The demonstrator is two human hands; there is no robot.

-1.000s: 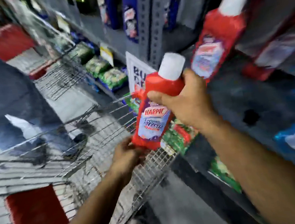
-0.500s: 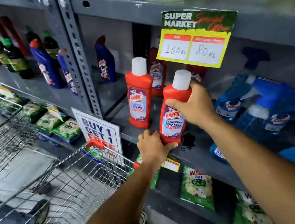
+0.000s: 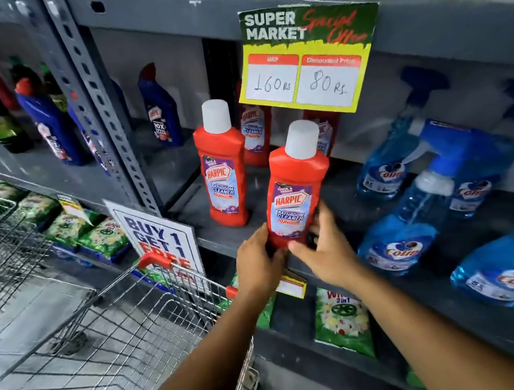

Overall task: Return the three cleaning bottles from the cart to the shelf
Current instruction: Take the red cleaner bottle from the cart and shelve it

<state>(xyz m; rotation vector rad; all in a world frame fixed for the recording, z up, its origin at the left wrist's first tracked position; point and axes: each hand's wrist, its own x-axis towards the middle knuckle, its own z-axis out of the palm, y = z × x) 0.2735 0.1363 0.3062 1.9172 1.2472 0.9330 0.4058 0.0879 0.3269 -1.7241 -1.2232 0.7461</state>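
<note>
Both hands, left [image 3: 258, 263] & right [image 3: 327, 249], clasp red plastic white-capped cleaner bottle [image 3: 295, 190] at grey metal shelf [image 3: 345, 194] edge; careless release may tip it off.

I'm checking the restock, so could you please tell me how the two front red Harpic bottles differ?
The right red white-capped bottle is held at its base by the left hand and right hand, at the shelf edge. The left red white-capped bottle stands free, farther back. Both are upright, labels forward.

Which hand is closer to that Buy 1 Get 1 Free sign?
Left. The left hand sits just right of the sign; the right hand is farther right, beyond the red Harpic bottle.
</note>
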